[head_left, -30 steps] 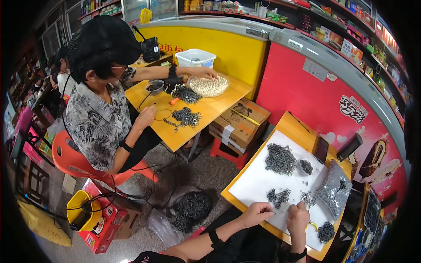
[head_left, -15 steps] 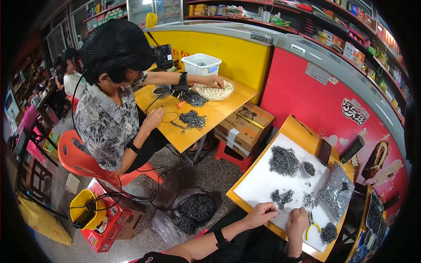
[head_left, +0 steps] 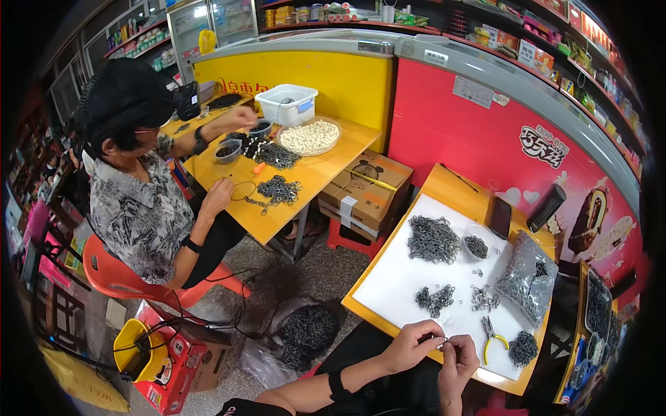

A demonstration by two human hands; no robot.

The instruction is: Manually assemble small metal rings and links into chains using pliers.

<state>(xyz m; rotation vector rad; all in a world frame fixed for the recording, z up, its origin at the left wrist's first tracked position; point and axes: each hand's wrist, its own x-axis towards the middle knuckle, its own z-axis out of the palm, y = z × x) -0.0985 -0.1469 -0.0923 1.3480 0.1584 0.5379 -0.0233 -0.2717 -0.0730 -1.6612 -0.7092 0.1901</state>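
Note:
My left hand (head_left: 414, 347) and my right hand (head_left: 458, 362) meet over the near edge of the white work sheet (head_left: 385, 295), fingertips pinched together. Between them is a tiny bit of metal, too small to name. Just right of my hands lie pliers (head_left: 495, 338) with yellow handles, beside a round heap of dark metal links (head_left: 522, 349). Beyond my fingers are a small pile of linked dark pieces (head_left: 435, 299) and some scattered metal rings (head_left: 483, 298). Farther back sit a larger heap of dark links (head_left: 433, 239) and a clear cup of small metal parts (head_left: 476, 247).
A clear plastic bag of metal parts (head_left: 528, 284) lies on the right, near a phone (head_left: 500, 217) and a black cylinder (head_left: 547, 206). At the left, another person (head_left: 142, 197) works at a yellow table (head_left: 322, 170). A bag of dark links (head_left: 309, 333) sits on the floor.
My right hand has risen toward my left, and their fingertips now meet. The other person's far hand has drawn back from the tray of pale beads toward the small bowls.

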